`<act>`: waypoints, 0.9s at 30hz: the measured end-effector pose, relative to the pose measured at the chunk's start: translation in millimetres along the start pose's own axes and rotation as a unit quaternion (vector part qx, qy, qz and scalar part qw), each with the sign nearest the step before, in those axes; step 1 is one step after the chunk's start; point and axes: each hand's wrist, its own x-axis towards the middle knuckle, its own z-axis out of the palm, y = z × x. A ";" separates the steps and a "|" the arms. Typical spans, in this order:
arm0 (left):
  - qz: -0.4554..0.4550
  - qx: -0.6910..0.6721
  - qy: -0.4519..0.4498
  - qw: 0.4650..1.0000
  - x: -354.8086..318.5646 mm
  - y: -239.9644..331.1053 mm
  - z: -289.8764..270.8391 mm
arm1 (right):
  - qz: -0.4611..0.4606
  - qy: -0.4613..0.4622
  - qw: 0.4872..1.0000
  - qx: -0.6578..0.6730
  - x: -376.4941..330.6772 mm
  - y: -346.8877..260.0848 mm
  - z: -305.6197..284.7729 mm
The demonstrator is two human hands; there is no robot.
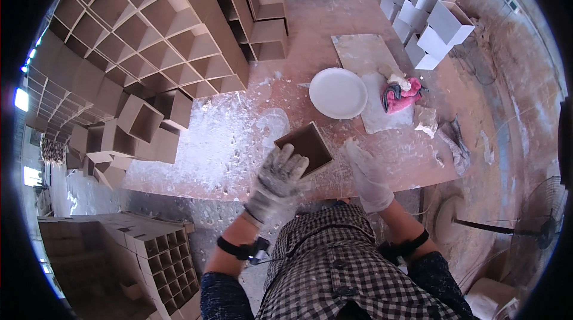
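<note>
An open-topped brown box [311,145] is at the near side of the table in front of me, turned at an angle, its dark inside facing up. My left hand [279,178], in a grey-stained white glove, grips its near left wall, the fingers reaching over the rim. My right hand [365,175], in a whitish glove, is a little to the right of the box, apart from it. Its fingers are stretched out and it holds nothing that I can see. Beyond the box lies a round white dish [338,94].
Brown boxes [161,27] are stacked high at the left, with several loose ones [140,118] beside them. White boxes [427,15] stand in a pile at the far right. A pink cloth [400,96] lies on a board [364,51]. A fan [450,220] is at the near right.
</note>
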 end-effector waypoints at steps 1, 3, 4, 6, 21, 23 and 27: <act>0.002 -0.016 -0.079 0.997 1.3 -15.1 -14.2 | -0.034 -0.066 0.995 -0.066 8.1 -3.6 1.4; 0.035 0.013 -0.135 0.990 2.2 -40.7 -21.5 | -0.068 -0.131 0.980 -0.133 12.5 -23.7 6.4; 0.066 0.043 -0.192 0.978 -0.3 -48.0 -21.1 | -0.055 -0.137 0.971 -0.185 10.0 -40.0 13.4; 0.061 0.020 -0.149 0.987 -10.4 -58.3 -4.2 | -0.042 -0.144 0.960 -0.237 -2.0 -59.8 27.8; 0.067 0.015 -0.127 0.990 -12.1 -59.3 9.0 | -0.041 -0.036 0.967 -0.249 -19.0 -53.2 51.2; 0.078 0.036 -0.122 0.989 -5.6 -53.2 2.5 | -0.060 -0.034 0.978 -0.195 -37.9 -69.2 58.6; 0.040 0.035 -0.134 0.990 -18.7 -33.7 5.0 | -0.036 -0.077 0.993 -0.080 -28.7 -79.5 46.8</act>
